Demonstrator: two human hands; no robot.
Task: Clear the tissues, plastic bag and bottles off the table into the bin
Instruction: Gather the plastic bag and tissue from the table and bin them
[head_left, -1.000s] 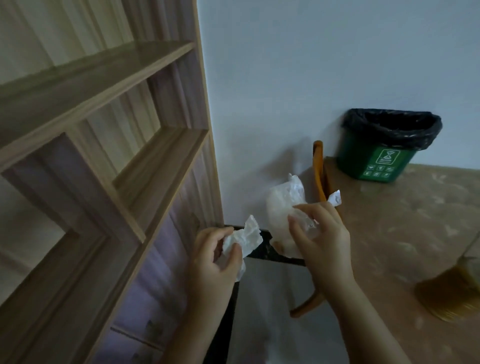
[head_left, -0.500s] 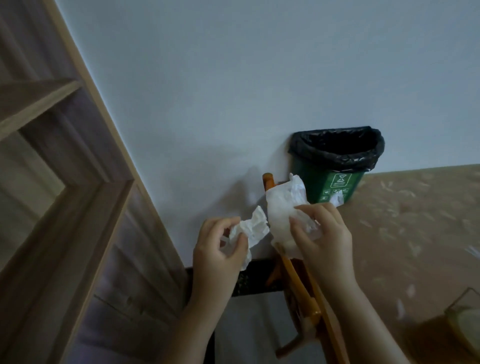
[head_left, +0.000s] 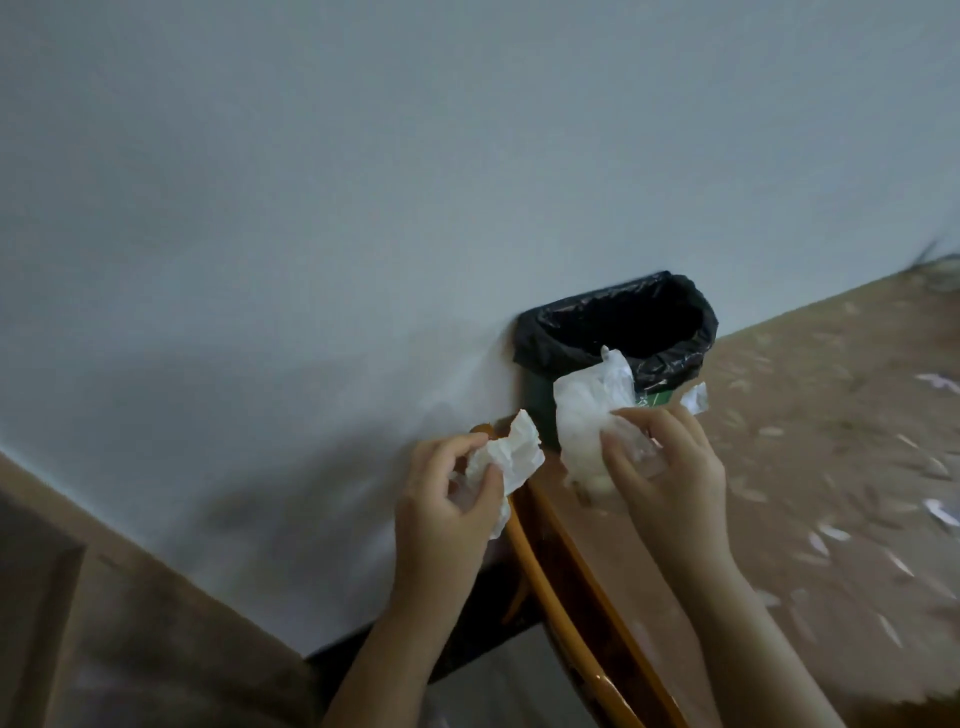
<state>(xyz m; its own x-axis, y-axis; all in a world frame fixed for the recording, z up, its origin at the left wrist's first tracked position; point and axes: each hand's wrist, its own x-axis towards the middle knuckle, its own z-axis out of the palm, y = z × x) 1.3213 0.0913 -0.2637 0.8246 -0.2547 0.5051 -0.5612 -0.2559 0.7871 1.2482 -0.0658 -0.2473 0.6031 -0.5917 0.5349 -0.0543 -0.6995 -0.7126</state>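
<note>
left hand: your left hand (head_left: 447, 499) is closed around a crumpled white paper tissue (head_left: 511, 452), thumb and fingers pinching it. The wad sticks out above the fingers.
right hand: your right hand (head_left: 670, 467) grips a crumpled translucent white plastic bag (head_left: 592, 415), fingers curled over its lower part. A small white scrap (head_left: 695, 399) pokes out behind the knuckles; can't tell if it's part of the bag or a separate tissue.
hand spacing: both hands up in front of you, near each other but not touching. Tissue and bag are apart.
bin: small green plastic bin with a black bag liner (head_left: 618, 338) sits on the far edge of the table, against the pale blue-grey wall (head_left: 363, 182). Liner is folded over the rim and the mouth is open. Inside is dark, so contents can't be read.
bin label: a white mark on the green front shows just right of the plastic bag, mostly covered by it and blurred. Not legible.
bag vs bin: the bag overlaps the bin's front in the view, held in front of it and not inside.
table: tan tabletop with pale flecked pattern (head_left: 831, 493), running off to the right. A few white scraps (head_left: 940, 512) lie near its right edge; too blurred to identify.
chair: curved orange wooden chair back (head_left: 550, 582) runs below and between your hands, at the table's left edge.
lower left: brown wooden panel (head_left: 130, 623), blurred.
bottles: can't pick any out in this view.
</note>
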